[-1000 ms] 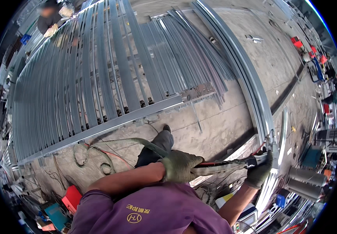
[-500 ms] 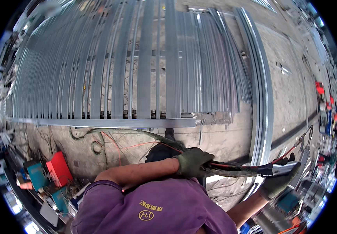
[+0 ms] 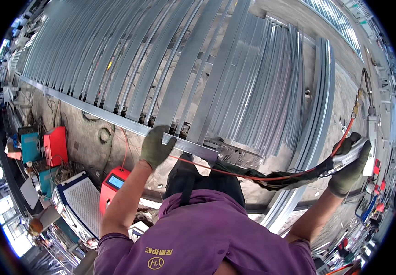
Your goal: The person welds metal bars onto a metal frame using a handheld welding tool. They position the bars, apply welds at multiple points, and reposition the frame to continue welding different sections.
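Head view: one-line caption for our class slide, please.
Gloved right hand holds the silver part of a dark cable bundle; left hand over a metal rail beside long bars.

We see a purple shirt (image 3: 193,229) with short sleeves (image 3: 114,250) and, at its near left, yellow lettering (image 3: 158,251) beside a round yellow emblem (image 3: 156,263). Dark green gloves (image 3: 343,182) cover the left hand (image 3: 157,146) and right hand (image 3: 348,172). Black trousers (image 3: 228,185) show beyond.

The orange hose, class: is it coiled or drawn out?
Drawn out: the orange hose runs in a sagging curve from the fitting beyond the right hand toward the left hand.
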The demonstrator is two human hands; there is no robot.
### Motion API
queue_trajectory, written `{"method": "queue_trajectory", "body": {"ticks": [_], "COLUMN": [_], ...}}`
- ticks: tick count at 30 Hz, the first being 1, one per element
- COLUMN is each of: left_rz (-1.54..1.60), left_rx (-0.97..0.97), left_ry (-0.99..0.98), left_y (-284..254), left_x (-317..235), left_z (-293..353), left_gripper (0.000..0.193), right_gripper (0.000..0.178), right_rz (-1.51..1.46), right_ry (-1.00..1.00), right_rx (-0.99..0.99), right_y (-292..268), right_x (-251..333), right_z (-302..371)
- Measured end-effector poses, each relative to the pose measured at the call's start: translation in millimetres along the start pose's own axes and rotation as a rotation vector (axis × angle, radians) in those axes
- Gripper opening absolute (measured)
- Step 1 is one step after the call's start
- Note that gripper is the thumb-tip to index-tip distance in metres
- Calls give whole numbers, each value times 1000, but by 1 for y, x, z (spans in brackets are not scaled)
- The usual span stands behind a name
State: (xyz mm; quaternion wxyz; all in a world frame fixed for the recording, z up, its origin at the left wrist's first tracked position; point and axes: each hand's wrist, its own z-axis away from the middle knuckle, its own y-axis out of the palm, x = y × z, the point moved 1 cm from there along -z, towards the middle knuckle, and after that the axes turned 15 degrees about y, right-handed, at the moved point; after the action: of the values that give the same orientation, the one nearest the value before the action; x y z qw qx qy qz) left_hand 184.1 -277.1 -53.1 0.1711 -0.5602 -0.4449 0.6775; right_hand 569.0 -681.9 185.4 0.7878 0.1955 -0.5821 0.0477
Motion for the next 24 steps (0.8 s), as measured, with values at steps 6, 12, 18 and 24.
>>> {"method": "queue_trajectory", "body": {"ticks": [6,12,18,24], "left_rz": [-179,-293,-309,-394], "left_rx": [229,545,633,679], "left_ry": [-173,-219,-205,-223], "left_y": [-5,34,61,73], "left_x": [-10,-19,-20,-21], "left_z": [-94,-169,-177,-174], "left_gripper": [107,134,148,153], "right_gripper": [46,48,22,24], "right_rz": [99,418,688,696], "right_ry": [241,486,817,1068], "right_rx": [432,498,857,1021], "right_y": [-12,6,54,85], "right_x": [42,-24,-118,-174], "right_z": [-86,-125,-133,-118]}}
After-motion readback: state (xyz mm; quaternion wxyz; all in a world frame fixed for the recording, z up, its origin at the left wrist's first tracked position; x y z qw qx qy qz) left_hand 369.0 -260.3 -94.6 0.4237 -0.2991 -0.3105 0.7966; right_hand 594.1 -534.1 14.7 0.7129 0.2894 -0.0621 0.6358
